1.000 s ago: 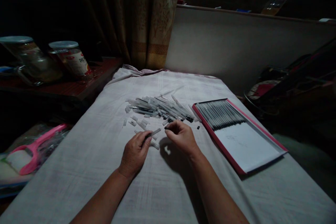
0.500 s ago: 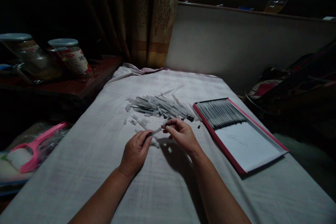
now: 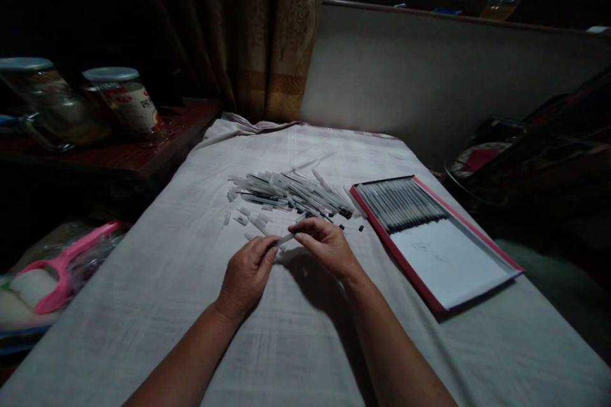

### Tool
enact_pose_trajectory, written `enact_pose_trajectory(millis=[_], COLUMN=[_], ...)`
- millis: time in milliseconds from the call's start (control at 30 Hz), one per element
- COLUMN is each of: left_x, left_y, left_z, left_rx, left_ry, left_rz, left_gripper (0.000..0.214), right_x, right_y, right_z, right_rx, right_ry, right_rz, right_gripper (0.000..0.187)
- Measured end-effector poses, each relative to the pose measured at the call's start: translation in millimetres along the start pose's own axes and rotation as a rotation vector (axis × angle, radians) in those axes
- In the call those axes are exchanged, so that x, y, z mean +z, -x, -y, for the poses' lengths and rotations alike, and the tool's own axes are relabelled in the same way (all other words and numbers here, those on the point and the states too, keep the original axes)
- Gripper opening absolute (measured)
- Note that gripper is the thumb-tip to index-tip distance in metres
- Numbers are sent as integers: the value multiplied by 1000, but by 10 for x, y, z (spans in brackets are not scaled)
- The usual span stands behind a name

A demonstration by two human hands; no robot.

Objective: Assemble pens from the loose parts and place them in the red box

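Observation:
My left hand (image 3: 245, 273) pinches one end of a clear pen barrel (image 3: 285, 239) just above the white cloth (image 3: 296, 337). At the barrel's other end my right hand (image 3: 324, 245) has its fingers closed on it, so both hands hold the same piece. Just beyond the hands lies a pile of clear pen barrels and small caps (image 3: 291, 194). A few loose caps (image 3: 241, 219) lie to the left of the pile.
A red-edged shallow box (image 3: 477, 280) at the right holds a row of finished pens (image 3: 403, 203). Two lidded jars (image 3: 126, 102) stand on a wooden shelf at the left. A pink-handled tool (image 3: 67, 261) lies lower left. A curtain hangs behind.
My right hand moved left and met the free end of the barrel held by my left hand. The left hand stayed nearly still.

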State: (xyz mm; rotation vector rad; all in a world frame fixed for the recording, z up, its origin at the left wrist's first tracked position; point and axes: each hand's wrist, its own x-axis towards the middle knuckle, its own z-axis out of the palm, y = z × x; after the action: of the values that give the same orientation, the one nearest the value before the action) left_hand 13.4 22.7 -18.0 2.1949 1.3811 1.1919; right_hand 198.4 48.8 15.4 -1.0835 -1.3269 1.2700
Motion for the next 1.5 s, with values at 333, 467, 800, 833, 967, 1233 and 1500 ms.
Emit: enact_pose_trajectory(millis=[333, 467, 800, 833, 967, 1233, 1500], left_x=[-8, -26, -24, -24, -20, -19, -26], left_y=[6, -4, 4, 4, 2, -4, -16], left_z=[-10, -37, -22, -23, -17, -19, -33], left_rx=[38, 40, 17, 22, 33, 16, 6], left_ry=[39, 30, 7, 6, 8, 22, 17], left_rz=[14, 26, 39, 41, 39, 24, 22], left_gripper=[21, 21, 20, 20, 20, 20, 20], right_x=[-75, -95, -124, -117, -117, -140, -157], right_y=[23, 55, 47, 47, 57, 46, 47], right_z=[3, 41, 34, 42, 59, 65, 43], right_rx=[-49, -62, -102, -97, -58, -99, -88], right_ry=[396, 548, 455, 501, 587, 441, 317], right_rz=[62, 91, 98, 93, 102, 110, 131], right_gripper=[25, 33, 15, 20, 28, 17, 16])
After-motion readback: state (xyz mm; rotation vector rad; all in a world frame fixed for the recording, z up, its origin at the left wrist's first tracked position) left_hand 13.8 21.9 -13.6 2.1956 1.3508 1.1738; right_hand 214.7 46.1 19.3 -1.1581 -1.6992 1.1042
